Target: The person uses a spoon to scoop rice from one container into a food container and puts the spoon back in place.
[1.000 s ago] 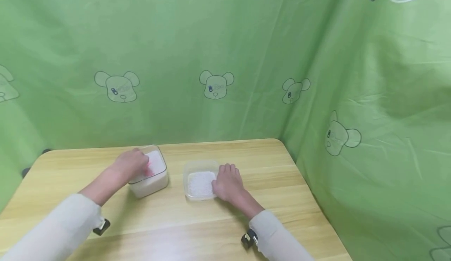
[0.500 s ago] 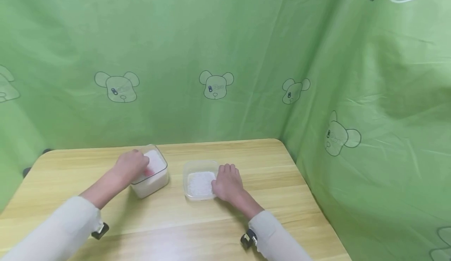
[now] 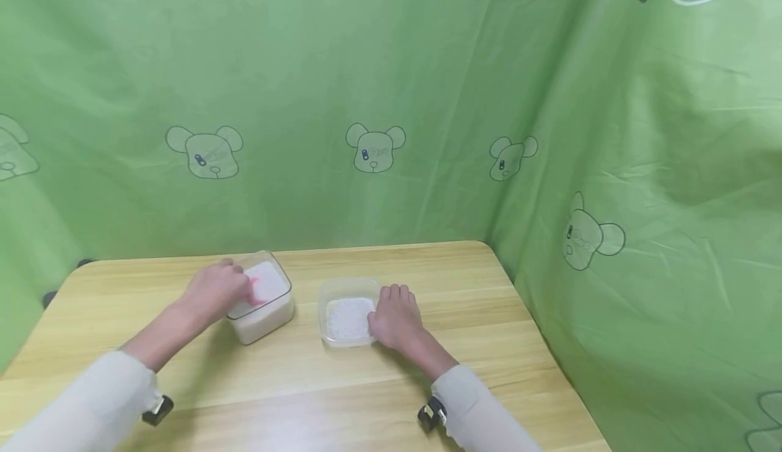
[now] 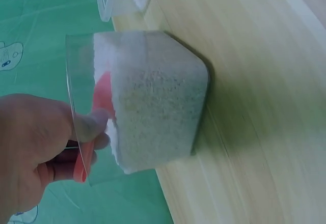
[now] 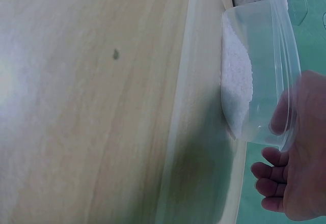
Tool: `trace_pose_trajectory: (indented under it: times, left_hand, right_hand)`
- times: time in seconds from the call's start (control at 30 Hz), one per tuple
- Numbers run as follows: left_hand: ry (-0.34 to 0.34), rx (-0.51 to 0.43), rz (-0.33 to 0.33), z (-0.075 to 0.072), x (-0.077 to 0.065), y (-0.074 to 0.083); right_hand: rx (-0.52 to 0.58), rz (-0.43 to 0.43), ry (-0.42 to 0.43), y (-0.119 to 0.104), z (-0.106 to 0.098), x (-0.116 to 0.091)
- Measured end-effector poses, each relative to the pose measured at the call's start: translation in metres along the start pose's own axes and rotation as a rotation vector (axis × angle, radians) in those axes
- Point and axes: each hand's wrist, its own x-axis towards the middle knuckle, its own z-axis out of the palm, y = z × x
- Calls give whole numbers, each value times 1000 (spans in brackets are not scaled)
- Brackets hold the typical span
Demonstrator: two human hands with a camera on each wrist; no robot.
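Observation:
My left hand [image 3: 215, 292] grips the handle of a red-pink scoop [image 4: 103, 95] over the left side of a tall clear container [image 3: 264, 322]. That container is filled most of the way with white grains [image 3: 269, 281], and the scoop's head touches or partly sinks into them; its tip is hidden in the left wrist view. To the right stands a lower translucent plastic box [image 5: 257, 46] with a shallower layer of white grains [image 3: 348, 317]. My right hand [image 3: 397, 317] pinches this box's right rim, thumb inside and fingers outside.
Both containers stand on a wooden table [image 3: 342, 398], a small gap between them. A green curtain [image 3: 293, 194] with bear outlines hangs behind the table and along its right side.
My left hand has shifted slightly left with the scoop, baring more of the red-pink part over the grains. My right hand and the plastic box stay where they were.

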Motion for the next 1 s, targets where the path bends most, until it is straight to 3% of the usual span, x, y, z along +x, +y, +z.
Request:
trace_pose_trajectory:
  times: [0.43,1.0]
  left_hand:
    - [194,19,76,7,-15,-11]
    - [175,-86,32,-2,-22,-12]
  right_hand:
    - [-17,-1,-6,1,0,2]
    - [-26,-8,-8,0,1,2]
